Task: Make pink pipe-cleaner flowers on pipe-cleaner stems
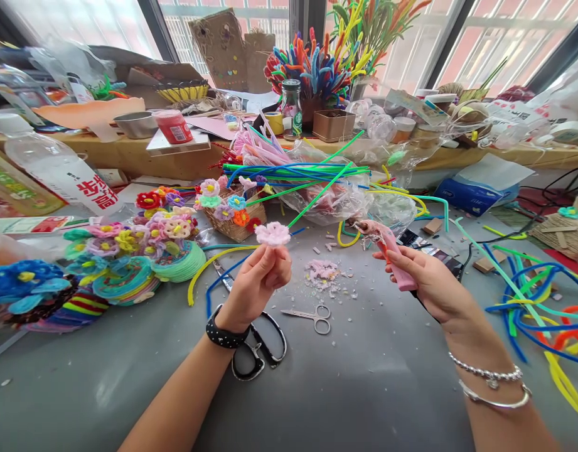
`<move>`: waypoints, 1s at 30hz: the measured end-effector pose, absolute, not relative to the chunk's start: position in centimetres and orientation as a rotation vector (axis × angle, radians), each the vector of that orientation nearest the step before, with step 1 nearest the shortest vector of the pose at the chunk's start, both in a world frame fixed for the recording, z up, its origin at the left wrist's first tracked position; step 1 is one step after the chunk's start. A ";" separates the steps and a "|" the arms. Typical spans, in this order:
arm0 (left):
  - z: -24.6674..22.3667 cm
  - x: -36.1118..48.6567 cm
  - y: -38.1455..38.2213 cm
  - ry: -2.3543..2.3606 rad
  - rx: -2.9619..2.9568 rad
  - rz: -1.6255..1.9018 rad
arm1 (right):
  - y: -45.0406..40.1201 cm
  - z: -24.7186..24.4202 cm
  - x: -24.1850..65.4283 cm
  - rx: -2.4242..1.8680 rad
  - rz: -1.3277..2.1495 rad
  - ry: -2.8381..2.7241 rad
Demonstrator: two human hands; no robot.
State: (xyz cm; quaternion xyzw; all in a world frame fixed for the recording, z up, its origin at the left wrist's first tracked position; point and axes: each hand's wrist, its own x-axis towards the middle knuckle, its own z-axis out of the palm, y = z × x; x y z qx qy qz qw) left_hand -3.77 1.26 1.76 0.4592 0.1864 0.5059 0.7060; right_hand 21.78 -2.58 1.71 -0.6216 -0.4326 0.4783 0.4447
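Between the pinched fingers of my left hand (260, 276) is a pale pink fuzzy flower (272, 234), held upright. A green pipe cleaner (319, 196) slants up behind it; whether it joins the flower I cannot tell. My right hand (427, 276) is wrapped round a pink hot glue gun (396, 257), its nozzle pointing up and left with glue strands on it. On the table between the hands lie a small pair of silver scissors (312, 316) and a heap of pink fuzz clippings (321, 274). Larger black-handled scissors (258, 351) lie partly behind my left wrist.
Finished fuzzy flowers in woven baskets (176, 262) crowd the left side. Loose coloured pipe cleaners (528, 301) tangle at the right. Behind are a plastic bag (345, 204) of pipe cleaners, a blue tissue pack (477, 188) and a cluttered wooden ledge (128, 149). A cable runs at right.
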 end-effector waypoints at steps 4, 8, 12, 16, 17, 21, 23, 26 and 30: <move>1.7 -3.9 1.3 0.412 1.007 1.130 | -2.8 2.2 21.9 -1.396 1.386 -1.005; 1.9 -4.0 1.3 0.434 0.999 1.137 | -3.0 2.5 21.9 -1.318 1.418 -0.995; 2.0 -4.0 1.3 0.414 0.997 1.140 | -2.9 2.3 22.2 -1.305 1.409 -1.016; 2.0 -3.9 1.3 0.418 0.992 1.145 | -3.0 2.3 22.5 -1.238 1.437 -1.087; 2.0 -3.9 1.3 0.418 0.991 1.145 | -3.1 2.4 22.6 -1.214 1.455 -1.095; 2.0 -3.9 1.3 0.401 0.992 1.137 | -3.4 2.8 22.4 -1.132 1.521 -1.113; 2.0 -3.9 1.4 0.396 0.995 1.132 | -3.4 2.8 22.4 -1.133 1.530 -1.100; 1.9 -3.9 1.4 0.398 1.001 1.130 | -3.2 2.5 22.5 -1.188 1.454 -1.029; 1.7 -4.0 1.5 0.382 1.016 1.124 | -3.1 2.4 23.1 -1.196 1.362 -0.979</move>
